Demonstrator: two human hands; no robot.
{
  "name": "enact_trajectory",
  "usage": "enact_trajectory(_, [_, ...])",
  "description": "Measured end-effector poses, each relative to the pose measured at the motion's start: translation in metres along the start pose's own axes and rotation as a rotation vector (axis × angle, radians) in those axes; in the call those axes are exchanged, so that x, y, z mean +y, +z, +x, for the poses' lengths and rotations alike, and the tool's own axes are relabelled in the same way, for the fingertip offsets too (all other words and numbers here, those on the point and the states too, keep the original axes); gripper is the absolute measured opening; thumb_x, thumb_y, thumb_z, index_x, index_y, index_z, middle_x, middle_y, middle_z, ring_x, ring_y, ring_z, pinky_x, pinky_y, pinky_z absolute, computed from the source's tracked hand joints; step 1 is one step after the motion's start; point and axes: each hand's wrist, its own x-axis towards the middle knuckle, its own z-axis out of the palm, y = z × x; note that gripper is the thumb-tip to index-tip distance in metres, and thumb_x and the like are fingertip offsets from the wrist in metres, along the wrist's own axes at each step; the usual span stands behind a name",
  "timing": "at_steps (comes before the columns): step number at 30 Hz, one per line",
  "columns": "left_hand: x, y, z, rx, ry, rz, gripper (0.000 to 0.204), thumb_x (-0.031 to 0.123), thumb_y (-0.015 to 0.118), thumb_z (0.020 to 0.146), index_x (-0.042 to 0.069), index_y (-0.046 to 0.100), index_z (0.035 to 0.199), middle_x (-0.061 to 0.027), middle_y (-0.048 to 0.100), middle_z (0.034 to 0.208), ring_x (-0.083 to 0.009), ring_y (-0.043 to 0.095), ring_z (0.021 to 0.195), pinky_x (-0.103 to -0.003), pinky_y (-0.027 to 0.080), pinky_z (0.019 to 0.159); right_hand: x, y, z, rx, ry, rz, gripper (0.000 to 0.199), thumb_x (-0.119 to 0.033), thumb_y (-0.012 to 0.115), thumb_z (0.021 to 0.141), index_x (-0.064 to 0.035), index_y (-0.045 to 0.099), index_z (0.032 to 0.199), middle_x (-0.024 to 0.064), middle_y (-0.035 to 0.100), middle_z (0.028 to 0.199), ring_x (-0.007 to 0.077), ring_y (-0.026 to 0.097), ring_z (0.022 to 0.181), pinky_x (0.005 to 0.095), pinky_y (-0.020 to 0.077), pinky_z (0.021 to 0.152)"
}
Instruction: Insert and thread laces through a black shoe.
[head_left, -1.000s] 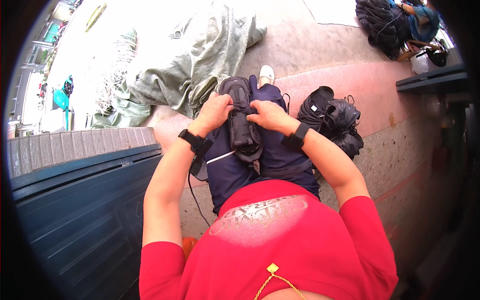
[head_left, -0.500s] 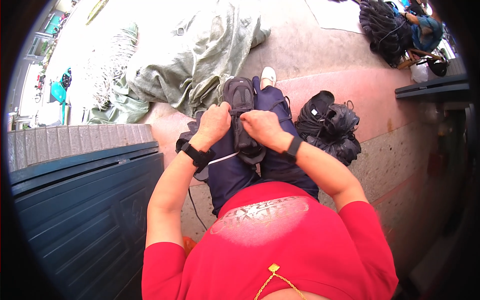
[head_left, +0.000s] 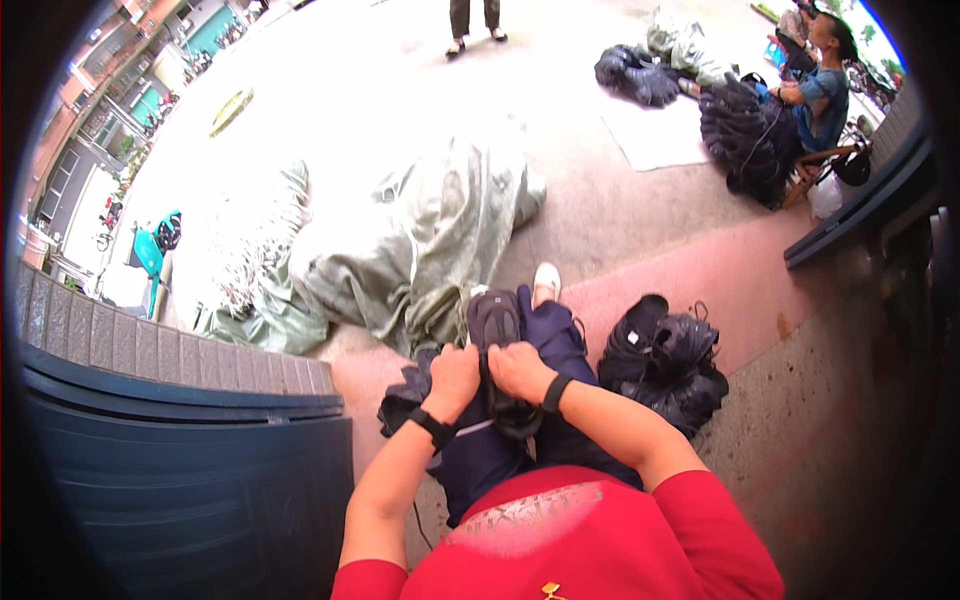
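Note:
A dark grey and black shoe [head_left: 497, 318] lies lengthwise over my navy-trousered thighs, its toe pointing away from me. My left hand [head_left: 455, 378] is closed in a pinch at the shoe's left side, over its laces. Opposite it, my right hand [head_left: 522, 372] pinches from the right, knuckles up. Both hands grip the black shoelace, though the fingers hide most of it. Beside my left leg are more black shoes [head_left: 405, 402], partly covered by my arm. To the right of my legs a pile of black shoes [head_left: 665, 365] sits on the floor.
Ahead lies a large grey-green tarpaulin sack [head_left: 400, 260]. A blue metal door [head_left: 200, 490] and low tiled wall [head_left: 180, 350] stand on the left. At far right a seated person [head_left: 825, 95] is beside a heap of black shoes [head_left: 745, 140]. Another person's legs [head_left: 475, 20] stand far ahead.
The view has tipped up, so the scene sits lower and more of the yard shows. My hands have come closer together over the shoe.

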Motion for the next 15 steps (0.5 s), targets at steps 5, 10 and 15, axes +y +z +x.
enact_trajectory(5, [-0.005,-0.025,0.003,0.106,-0.257,0.060,0.007,0.008,0.049,0.072,0.003,0.053,0.073,-0.0148,0.058,0.065,-0.0325,0.057,0.069,-0.042,0.048,0.056,0.023,-0.106,-0.005,-0.391,0.716,1.640,0.016,-0.018,0.046,0.082,-0.0106,0.046,0.068,-0.0017,0.041,0.056,0.0084,0.035,0.045,0.0239,0.0290,0.038])
enact_trajectory(10, [-0.014,-0.012,0.017,0.054,-0.432,-0.116,0.014,0.012,0.048,0.075,0.000,0.054,0.077,-0.0210,0.060,0.074,-0.0378,0.058,0.075,-0.045,0.047,0.063,0.056,-0.350,-0.033,0.596,0.142,1.751,0.025,-0.025,0.040,0.087,-0.0159,0.032,0.066,-0.0061,0.024,0.051,0.0050,0.020,0.039,0.0214,0.0185,0.037])
enact_trajectory(15, [0.006,-0.006,0.034,-0.232,-0.195,-0.250,0.020,0.018,0.049,0.076,0.007,0.060,0.088,-0.0179,0.061,0.085,-0.0361,0.058,0.083,-0.044,0.046,0.073,0.108,-0.522,-0.133,0.701,-0.489,1.281,0.038,-0.019,0.033,0.090,0.0014,0.035,0.122,-0.0014,0.034,0.063,0.0049,0.026,0.048,0.0227,0.0294,0.049])
